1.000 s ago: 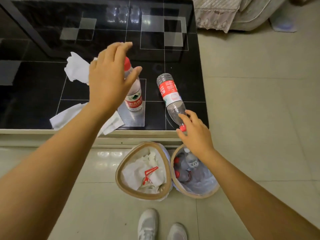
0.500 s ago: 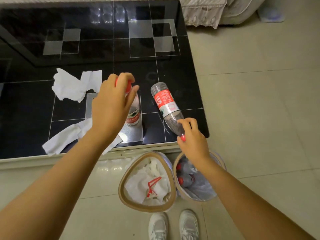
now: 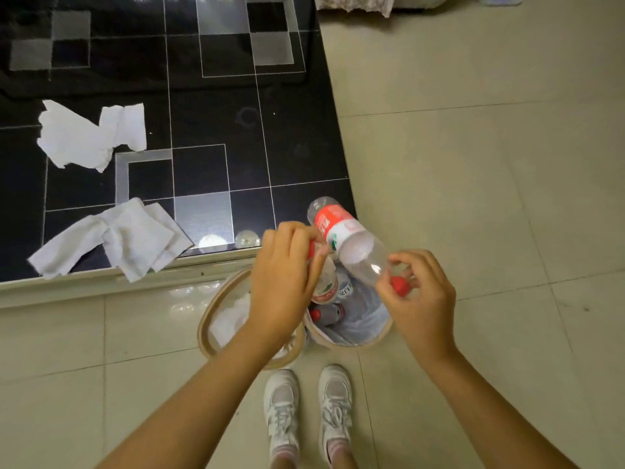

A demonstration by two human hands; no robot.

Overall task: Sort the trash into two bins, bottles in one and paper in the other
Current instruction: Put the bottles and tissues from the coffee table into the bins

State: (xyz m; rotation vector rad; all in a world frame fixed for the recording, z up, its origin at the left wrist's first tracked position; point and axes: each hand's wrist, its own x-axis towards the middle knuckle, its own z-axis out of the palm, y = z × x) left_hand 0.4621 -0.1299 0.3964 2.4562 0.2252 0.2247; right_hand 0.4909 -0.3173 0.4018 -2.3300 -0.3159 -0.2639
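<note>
You look down from your head and see both hands over the bins. Your left hand is curled around a small bottle, holding it near its red cap, and the bottle hangs down under that hand. Your right hand pinches the red cap of a bigger bottle, which tilts up and away from that hand. Both bottles hang right over the bottle bin, just below your hands. More bottles already lie inside it. The paper bin sits under your left wrist, touching the bottle bin, and it has white paper in it.

I think you are more than halfway done. No bottles are left on the black table. Out past your left hand, two papers wait there: a folded paper near the table's edge and a crumpled paper farther away. After you drop these bottles, only those papers are left.
</note>
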